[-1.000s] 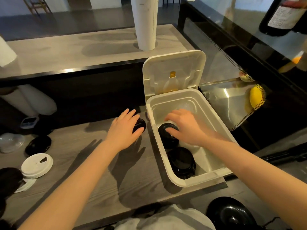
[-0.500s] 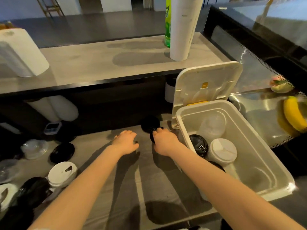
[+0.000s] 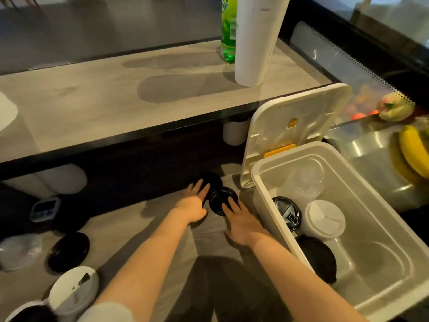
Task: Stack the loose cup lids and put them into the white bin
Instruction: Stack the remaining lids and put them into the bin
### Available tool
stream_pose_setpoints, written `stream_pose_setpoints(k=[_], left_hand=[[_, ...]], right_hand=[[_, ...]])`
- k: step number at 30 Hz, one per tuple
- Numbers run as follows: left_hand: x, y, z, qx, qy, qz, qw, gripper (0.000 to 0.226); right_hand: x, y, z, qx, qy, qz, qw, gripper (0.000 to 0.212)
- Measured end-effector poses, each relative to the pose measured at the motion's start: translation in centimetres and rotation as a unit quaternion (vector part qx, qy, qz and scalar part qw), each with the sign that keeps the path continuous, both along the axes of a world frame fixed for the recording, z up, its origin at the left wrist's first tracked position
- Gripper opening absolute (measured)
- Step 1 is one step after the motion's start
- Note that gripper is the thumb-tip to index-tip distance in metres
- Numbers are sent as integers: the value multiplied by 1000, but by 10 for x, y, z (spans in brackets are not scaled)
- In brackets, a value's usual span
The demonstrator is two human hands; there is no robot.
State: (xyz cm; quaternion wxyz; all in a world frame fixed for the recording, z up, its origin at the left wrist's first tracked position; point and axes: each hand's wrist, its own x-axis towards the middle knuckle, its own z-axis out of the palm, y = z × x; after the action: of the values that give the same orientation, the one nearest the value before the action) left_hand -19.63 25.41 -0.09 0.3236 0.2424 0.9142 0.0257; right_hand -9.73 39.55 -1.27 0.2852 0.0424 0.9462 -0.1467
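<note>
From where I stand, no writing can be read. The green bottle (image 3: 228, 31) on the upper counter wears a label, but its print is a blur. The small timer (image 3: 45, 209) under the shelf shows a face too small to make out. Pale marks on the black lid (image 3: 287, 213) inside the white bin (image 3: 262, 182) stay illegible.

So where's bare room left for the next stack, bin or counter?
In the white bin, the near right floor is bare, bordered by the rim and the white lid. Its left side is crowded with black lids. On the counter, a bare strip lies between the left forearm and the loose black lid at far left.
</note>
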Motion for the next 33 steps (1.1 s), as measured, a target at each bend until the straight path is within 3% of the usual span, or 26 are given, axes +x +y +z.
stream_pose_setpoints(k=[6, 12, 14, 17, 20, 24, 28, 33], left_hand=[[32, -11, -8, 57, 85, 25, 994, 66], [56, -20, -9, 103, 125, 61, 985, 42], [50, -21, -8, 130, 127, 84, 980, 50], [35, -18, -6, 162, 91, 110, 976, 88], [20, -12, -10, 137, 37, 113, 983, 108], [20, -9, -15, 127, 14, 132, 983, 107], [33, -13, -16, 109, 14, 164, 980, 106], [54, -32, -10, 174, -12, 281, 944, 93]], right_hand=[[21, -2, -11, -34, 162, -40, 985, 55], [16, -4, -11, -67, 237, -83, 966, 44], [5, -2, -9, -94, 229, -108, 963, 56], [-11, 2, -14, -127, 182, -120, 968, 86], [-17, 3, -22, -110, 136, -89, 981, 92], [-15, 2, -23, -111, 157, -94, 977, 83], [-8, 0, -20, -116, 143, -119, 976, 90], [4, -3, -11, -177, 144, -188, 955, 90]])
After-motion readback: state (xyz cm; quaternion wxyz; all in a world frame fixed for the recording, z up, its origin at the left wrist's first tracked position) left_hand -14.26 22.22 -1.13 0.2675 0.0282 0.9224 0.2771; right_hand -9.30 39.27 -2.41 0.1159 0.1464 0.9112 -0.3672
